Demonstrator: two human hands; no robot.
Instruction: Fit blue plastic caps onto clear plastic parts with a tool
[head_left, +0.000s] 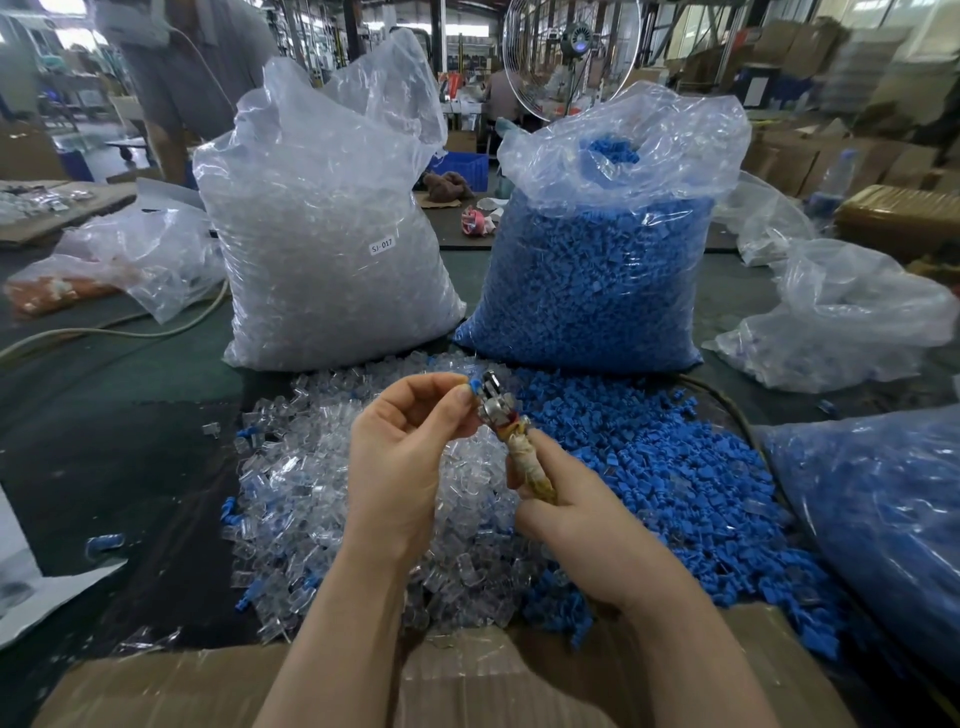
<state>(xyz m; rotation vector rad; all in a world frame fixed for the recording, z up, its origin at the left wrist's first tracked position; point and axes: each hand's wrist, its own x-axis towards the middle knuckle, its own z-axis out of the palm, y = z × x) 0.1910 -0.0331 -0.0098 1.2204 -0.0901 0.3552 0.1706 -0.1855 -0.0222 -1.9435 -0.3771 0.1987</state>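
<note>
- My left hand pinches a blue cap against the tool head; my right hand grips its wrapped handle.
- Clear parts lie heaped on the table below.
- A crooked cap could slip or nip my fingertips.

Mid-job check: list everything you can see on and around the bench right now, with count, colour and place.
Clear parts bag: one, clear, back left.
Blue caps bag: one, blue contents, back right.
Loose clear parts: pile, centre.
Loose blue caps: pile, right of centre.
Cardboard box: one, brown, near edge.
Fan: one, behind the bags.
Side bag: one, blue contents, far right.
Tool: one, metal head, wrapped handle, in right hand.
Blue cap: one, at left fingertips.
Left hand: pinches the cap.
Right hand: grips the tool.
</note>
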